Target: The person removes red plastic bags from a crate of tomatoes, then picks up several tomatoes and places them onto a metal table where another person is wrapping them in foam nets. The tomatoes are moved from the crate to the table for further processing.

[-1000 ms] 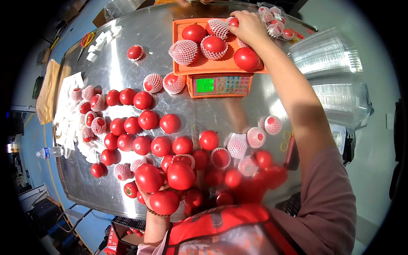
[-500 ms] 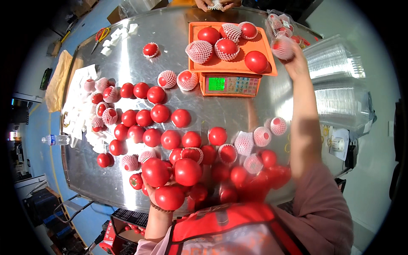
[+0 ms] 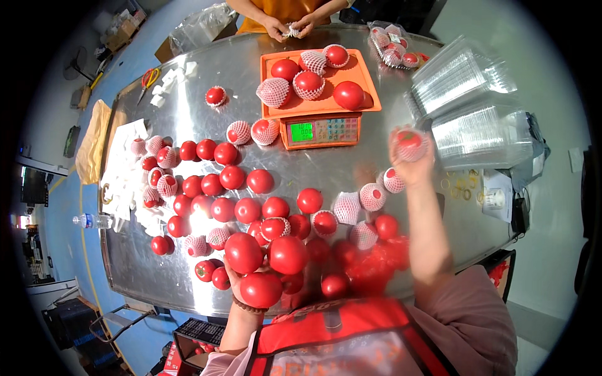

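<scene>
My left hand (image 3: 236, 283), mostly hidden under its load, cradles three large bare red tomatoes (image 3: 261, 289) above the near edge of the table. In my right hand (image 3: 419, 168) is a tomato in a white foam net (image 3: 411, 145), held to the right of the scale; it is slightly blurred. An orange-trayed digital scale (image 3: 321, 133) bears several tomatoes, some netted and some bare, including a bare tomato (image 3: 348, 95) at its right. Rows of bare tomatoes (image 3: 248, 210) lie left of centre. Netted tomatoes (image 3: 372, 197) rest just below my right hand.
Stacked clear plastic trays (image 3: 483, 135) stand at the right, near a packed tray of netted tomatoes (image 3: 394, 47). White foam nets (image 3: 128, 188) pile up at the left edge. Scissors (image 3: 148, 81) lie at the far left. Across the table, another person's hands (image 3: 290, 28) handle a foam net.
My right hand has come nearer with the netted tomato, from beside the scale's tray to a spot above the netted tomatoes. My left hand keeps its tomatoes. The whole view has shifted slightly.
</scene>
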